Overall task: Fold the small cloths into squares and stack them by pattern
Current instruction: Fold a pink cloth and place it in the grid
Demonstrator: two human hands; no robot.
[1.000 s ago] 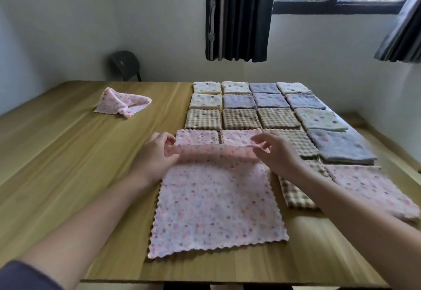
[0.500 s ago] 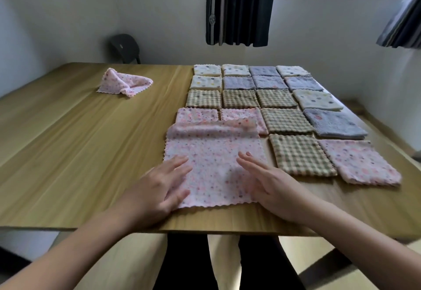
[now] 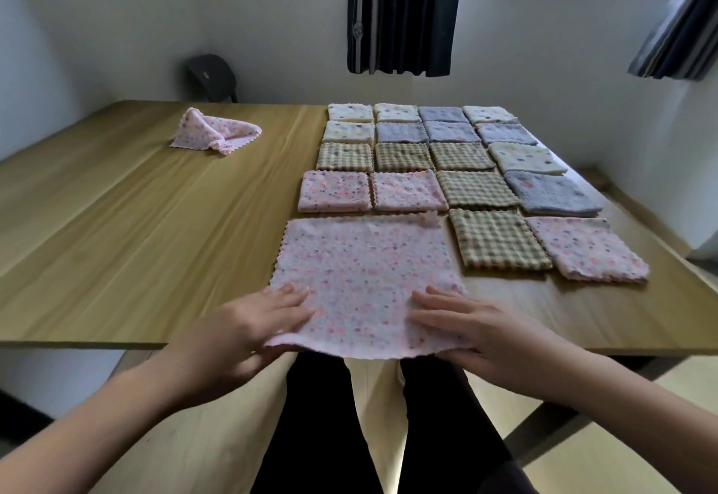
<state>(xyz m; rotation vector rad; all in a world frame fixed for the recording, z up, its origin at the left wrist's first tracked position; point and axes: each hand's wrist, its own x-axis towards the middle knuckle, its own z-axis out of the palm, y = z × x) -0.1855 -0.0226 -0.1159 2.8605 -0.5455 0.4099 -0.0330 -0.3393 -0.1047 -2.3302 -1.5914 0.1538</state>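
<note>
A pink dotted cloth (image 3: 361, 272) lies spread flat at the table's front edge, and its near edge hangs a little past the edge. My left hand (image 3: 252, 322) holds its near left corner, fingers on top and thumb hidden beneath. My right hand (image 3: 470, 322) holds the near right corner the same way. Beyond it lie several folded squares in rows: pink dotted (image 3: 334, 190), green checked (image 3: 497, 239), grey-blue (image 3: 549, 194) and cream dotted (image 3: 349, 112). An unfolded pink cloth (image 3: 215, 134) lies crumpled at the far left.
The wooden table (image 3: 136, 221) is bare on its left half. A dark chair back (image 3: 211, 76) stands behind the far edge. Dark curtains (image 3: 404, 11) hang at the window. My legs show below the front edge.
The cloth's rolled far edge has been laid out flat. Both hands slid from the cloth's middle back to its near corners, and the cloth came toward me over the table edge.
</note>
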